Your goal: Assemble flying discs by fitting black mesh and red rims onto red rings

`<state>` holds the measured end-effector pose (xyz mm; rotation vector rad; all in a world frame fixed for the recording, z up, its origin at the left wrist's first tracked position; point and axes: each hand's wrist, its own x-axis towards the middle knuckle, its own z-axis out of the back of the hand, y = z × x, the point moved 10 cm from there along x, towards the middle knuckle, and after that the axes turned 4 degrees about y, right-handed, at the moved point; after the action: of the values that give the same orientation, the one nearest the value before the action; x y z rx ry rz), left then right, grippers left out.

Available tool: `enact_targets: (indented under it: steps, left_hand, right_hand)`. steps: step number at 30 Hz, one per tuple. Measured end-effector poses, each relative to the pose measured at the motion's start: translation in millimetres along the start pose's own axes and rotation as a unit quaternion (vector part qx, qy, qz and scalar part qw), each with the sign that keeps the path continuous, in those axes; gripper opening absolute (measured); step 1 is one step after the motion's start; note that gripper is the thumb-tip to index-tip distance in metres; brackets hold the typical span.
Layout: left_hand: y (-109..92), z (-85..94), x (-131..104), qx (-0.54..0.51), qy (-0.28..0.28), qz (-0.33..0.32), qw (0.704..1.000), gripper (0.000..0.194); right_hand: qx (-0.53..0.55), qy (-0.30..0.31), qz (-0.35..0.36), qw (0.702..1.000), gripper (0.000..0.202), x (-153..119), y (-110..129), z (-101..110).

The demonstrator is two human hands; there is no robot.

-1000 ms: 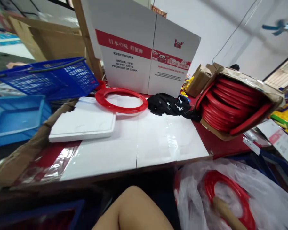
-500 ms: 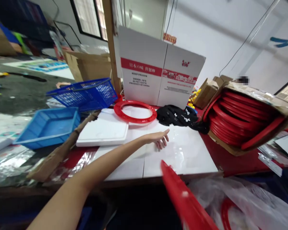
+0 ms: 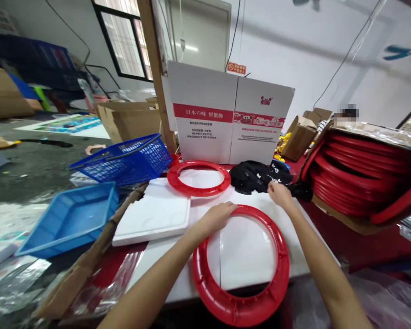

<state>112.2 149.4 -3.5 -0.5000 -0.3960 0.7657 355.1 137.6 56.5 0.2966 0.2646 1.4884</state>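
A large red plastic ring [image 3: 282, 269] stands over the near edge of the white board [image 3: 303, 251], its ribbed side toward me. My left hand [image 3: 218, 217] grips the ring's upper left rim, fingers wrapped over it. To the right, my right hand [image 3: 280, 193] is apart from the ring, near the black cloth [image 3: 256, 176] with white marks. Its fingers are curled together; whether they pinch the cloth or anything else is too small to tell. Behind my left hand, another red ring [image 3: 198, 191] lies flat beside a white foam slab [image 3: 154, 212].
A carton of stacked red rings [image 3: 356, 183] is at the right. On the left are a light-blue tray [image 3: 66, 219] and a tilted blue basket [image 3: 130, 160]. An upright white printed carton [image 3: 205, 146] stands behind, with clear plastic wrap [image 3: 373, 292] at the lower right.
The red ring has come from the lower right onto the board's near edge, and my left hand now grips it. My right hand has come into view near the black cloth.
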Motion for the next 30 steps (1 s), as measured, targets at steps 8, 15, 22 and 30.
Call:
enact_targets:
  steps: [8, 15, 22, 30]
  left_hand:
    - [5.3, -0.6, 8.2, 0.073, 0.016, -0.005, 0.997, 0.029]
    - [-11.5, -0.5, 4.9, 0.087, 0.013, -0.050, 0.995, 0.037]
    - [-33.7, 43.6, 1.0, -0.159, -0.141, -0.122, 0.969, 0.087]
    - [-52.9, -17.9, -8.2, -0.518, 0.194, -0.009, 0.833, 0.086]
  right_hand:
    - [0.021, -0.246, -0.120, 0.962, 0.044, 14.0, -110.6, 33.5]
    - [0.091, -0.330, -0.055, 0.938, 0.047, 6.6, -105.0, 56.6]
    - [0.351, -0.185, 0.174, 0.901, 0.042, -2.4, -20.3, 30.7]
    - [0.641, 0.129, 0.191, 0.732, 0.036, -22.3, 59.2, -34.9]
